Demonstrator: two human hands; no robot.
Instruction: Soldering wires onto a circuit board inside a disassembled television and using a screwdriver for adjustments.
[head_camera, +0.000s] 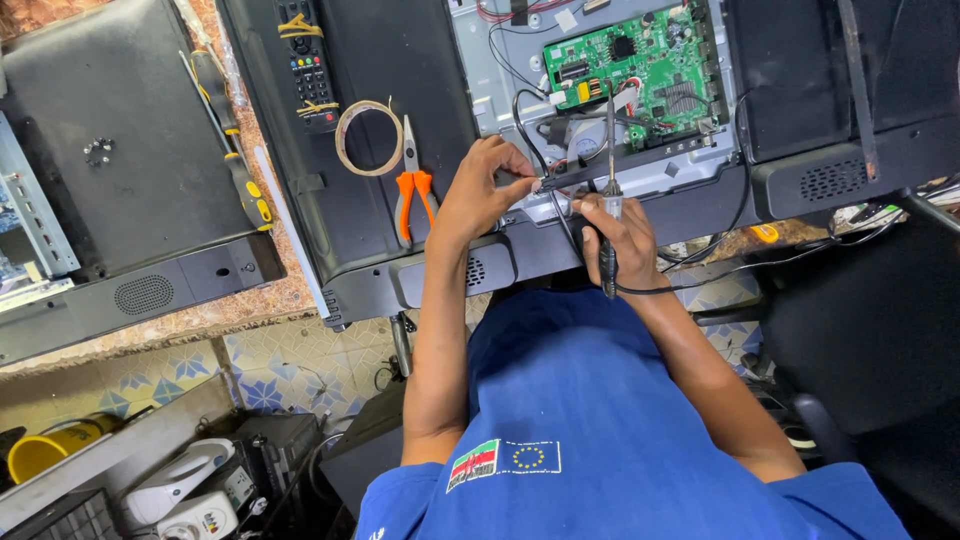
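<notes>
While the television's back cover was already off and the green circuit board (640, 62) lay exposed at upper centre, the left hand (487, 190) pinched a black cable end (545, 184); the right hand (615, 238) gripped a soldering iron (609, 200) beside it, joint apparently unfinished.

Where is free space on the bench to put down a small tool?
Bare patches: the dark back cover left of the screwdriver, and the panel between tape roll and remote. Crowded around both hands and the green circuit board.

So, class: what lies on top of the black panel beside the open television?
A remote, a tape loop and orange-handled pliers lie on the panel. The left hand covers its right edge; what is beneath cannot be seen.
</notes>
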